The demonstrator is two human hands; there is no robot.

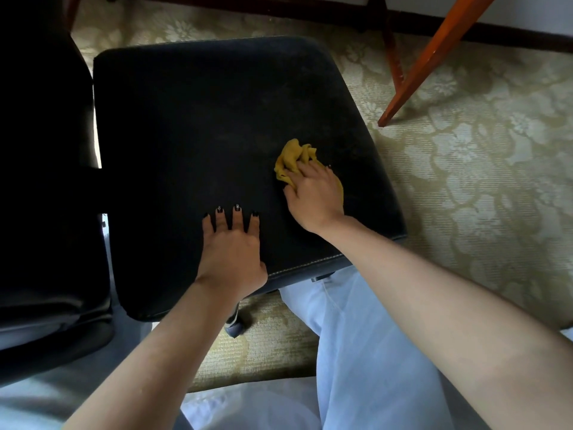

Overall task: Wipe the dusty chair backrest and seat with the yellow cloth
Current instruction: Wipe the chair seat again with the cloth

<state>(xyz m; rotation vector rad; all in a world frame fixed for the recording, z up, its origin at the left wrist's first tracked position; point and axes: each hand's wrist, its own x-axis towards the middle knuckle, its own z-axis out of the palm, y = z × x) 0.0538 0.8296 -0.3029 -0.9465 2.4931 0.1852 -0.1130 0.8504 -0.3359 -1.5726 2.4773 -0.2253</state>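
The black padded chair seat (201, 135) fills the middle of the view, with faint dust marks toward its far right part. A crumpled yellow cloth (293, 158) lies on the seat's right side. My right hand (313, 197) lies on top of the cloth with its fingers curled into the folds, and part of the cloth is hidden beneath my palm. My left hand (231, 243) rests flat on the seat near its front edge, fingers straight and spread. The dark backrest (43, 144) stands at the left.
An orange wooden leg (434, 57) slants down to the floral carpet (480, 166) at the upper right. A second dark leg (391, 41) stands behind it. My light-blue trousers (356, 352) are below the seat's front edge. A chair caster (234, 325) shows under the seat.
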